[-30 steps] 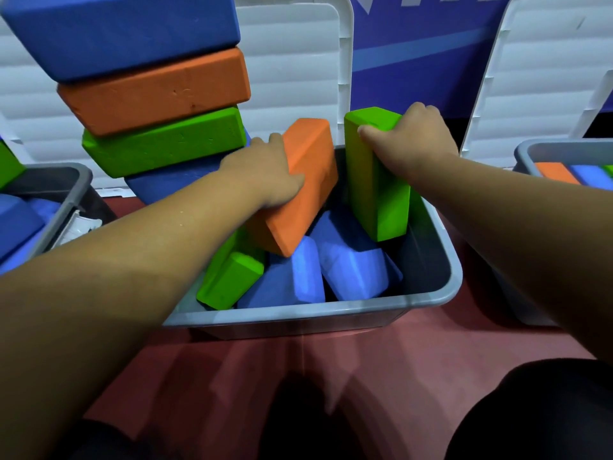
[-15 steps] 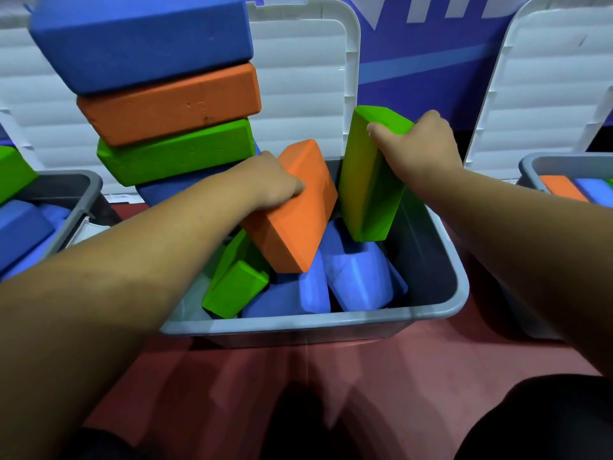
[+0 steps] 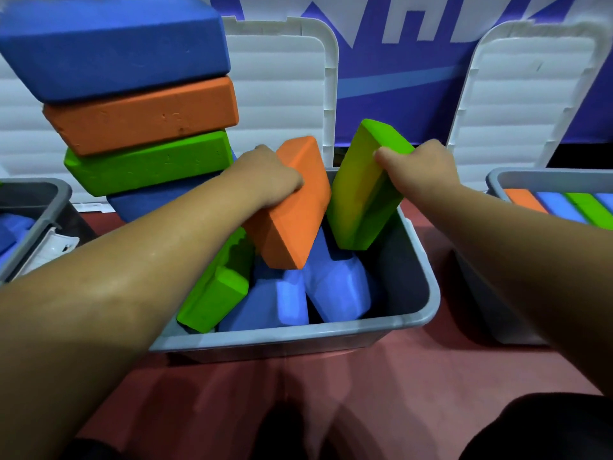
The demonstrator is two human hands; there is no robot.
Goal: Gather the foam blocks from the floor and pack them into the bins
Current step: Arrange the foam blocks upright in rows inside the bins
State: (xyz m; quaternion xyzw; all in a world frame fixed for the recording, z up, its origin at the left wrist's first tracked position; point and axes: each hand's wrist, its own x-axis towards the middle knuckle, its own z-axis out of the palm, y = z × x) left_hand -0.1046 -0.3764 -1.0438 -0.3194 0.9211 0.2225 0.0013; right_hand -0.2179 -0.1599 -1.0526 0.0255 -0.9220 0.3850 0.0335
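Note:
A grey bin (image 3: 428, 293) stands in front of me on the red floor. My left hand (image 3: 265, 180) grips an orange foam block (image 3: 292, 220), tilted above the bin's middle. My right hand (image 3: 418, 171) grips a green foam block (image 3: 361, 190) by its top end, leaning over the bin's right half. Inside the bin lie two blue blocks (image 3: 335, 287) and another green block (image 3: 215, 293) at the left.
A stack of blue, orange and green blocks (image 3: 139, 117) towers at the left behind my arm. Another grey bin (image 3: 36, 210) with blue blocks sits far left. A bin at the right (image 3: 544, 177) holds neatly packed blocks. White lids (image 3: 285, 88) lean against the back wall.
Both hands have lifted their blocks higher out of the bin. The green block has tipped to lean right, and the orange one has turned more upright.

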